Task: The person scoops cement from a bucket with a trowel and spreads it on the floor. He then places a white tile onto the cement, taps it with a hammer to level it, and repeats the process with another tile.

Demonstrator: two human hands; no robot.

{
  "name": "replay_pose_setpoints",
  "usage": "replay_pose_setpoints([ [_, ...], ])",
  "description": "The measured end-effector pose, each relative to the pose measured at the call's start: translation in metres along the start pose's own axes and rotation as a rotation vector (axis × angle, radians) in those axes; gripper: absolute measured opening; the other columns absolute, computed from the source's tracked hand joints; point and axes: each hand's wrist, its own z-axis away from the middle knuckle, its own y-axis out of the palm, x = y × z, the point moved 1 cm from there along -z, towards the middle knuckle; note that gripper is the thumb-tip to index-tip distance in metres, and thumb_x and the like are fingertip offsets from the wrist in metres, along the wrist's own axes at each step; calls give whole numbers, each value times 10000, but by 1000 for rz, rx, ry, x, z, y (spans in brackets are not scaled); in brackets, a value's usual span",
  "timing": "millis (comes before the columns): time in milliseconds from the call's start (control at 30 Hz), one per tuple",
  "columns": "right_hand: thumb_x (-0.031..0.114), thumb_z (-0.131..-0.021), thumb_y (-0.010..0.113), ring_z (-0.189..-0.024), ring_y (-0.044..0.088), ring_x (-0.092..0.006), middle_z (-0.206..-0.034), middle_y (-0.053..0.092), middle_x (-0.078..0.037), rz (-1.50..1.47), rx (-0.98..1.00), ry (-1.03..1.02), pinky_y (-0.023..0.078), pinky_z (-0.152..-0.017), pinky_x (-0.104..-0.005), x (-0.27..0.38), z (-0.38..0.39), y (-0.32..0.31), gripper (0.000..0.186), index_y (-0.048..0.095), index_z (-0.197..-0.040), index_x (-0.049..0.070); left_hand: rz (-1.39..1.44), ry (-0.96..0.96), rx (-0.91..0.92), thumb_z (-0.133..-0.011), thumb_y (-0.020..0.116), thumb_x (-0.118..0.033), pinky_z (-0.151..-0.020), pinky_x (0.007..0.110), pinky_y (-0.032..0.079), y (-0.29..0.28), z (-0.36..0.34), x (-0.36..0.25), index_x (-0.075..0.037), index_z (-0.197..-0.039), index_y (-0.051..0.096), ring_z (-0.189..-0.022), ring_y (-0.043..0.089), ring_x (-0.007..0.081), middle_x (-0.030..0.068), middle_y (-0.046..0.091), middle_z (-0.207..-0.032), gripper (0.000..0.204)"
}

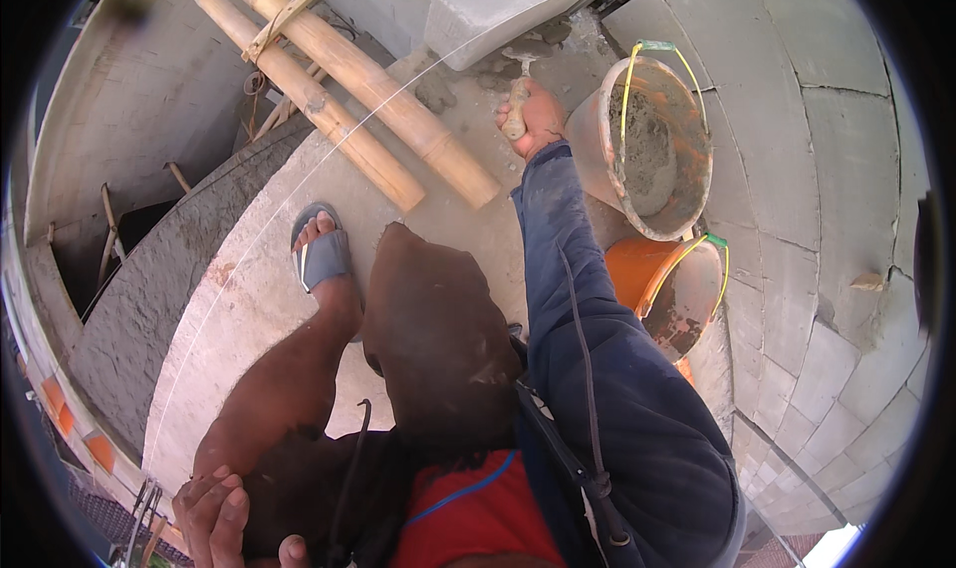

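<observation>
My right hand (543,118) is stretched far forward, closed around the worn handle of a small trowel (514,122). Its blade is low over the rough mortar on the grey floor, just in front of a pale grey block (498,12). Beside that hand stands a mortar-smeared bucket (596,155) with a yellow handle, tilted toward me in view and holding wet grey mortar (649,155). At the lower left, my left hand (217,516) is beside my bent leg, thumb and fingers apart, with nothing seen in it.
Two bamboo poles (368,100) lashed to a crosspiece slant in from the far left. An orange bucket (629,269) with mortar residue stands nearer on the right. A wall of grey blocks (797,180) curves along the right. A thin white string (289,205) stretches diagonally across. A recess opens at left.
</observation>
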Motion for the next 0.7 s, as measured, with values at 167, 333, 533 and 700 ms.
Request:
replay_pose_setpoints([
  [167, 295, -1144, 527, -688, 624, -239, -986, 645, -130, 88, -1, 96, 523, -549, -408, -62, 48, 34, 282, 594, -1277, 55, -1, -22, -27, -1011, 782, -310, -955, 492, 601, -1, 3, -1, 73, -1275, 755, -1072, 760, 420, 259, 791, -1187, 466],
  [333, 308, -1138, 533, -686, 642, -233, -1010, 654, -123, 234, 41, 71, 537, -550, -420, -83, 98, 16, 308, 600, -1297, 53, 21, -16, -38, -1003, 770, -303, -949, 506, 605, -1, 1, 2, 85, -1273, 749, -1056, 763, 434, 273, 790, -1168, 473],
  [533, 245, -1049, 622, -715, 665, -258, -1111, 639, -135, 410, -195, -332, 562, -585, -410, -26, 56, -21, 394, 544, -1386, 57, 45, 47, -3, -998, 741, -310, -923, 549, 616, -6, 2, 11, 105, -1240, 737, -1050, 769, 452, 297, 777, -1158, 481],
  [700, 108, -923, 672, -1218, 674, -490, -1461, 517, -338, 987, -497, -464, 579, -1064, -471, 20, -42, -35, 766, 338, -1601, -16, 63, -13, 32, -993, 755, -336, -1004, 583, 578, -9, 6, 14, 80, -1265, 733, -1119, 760, 448, 274, 779, -1187, 498],
])
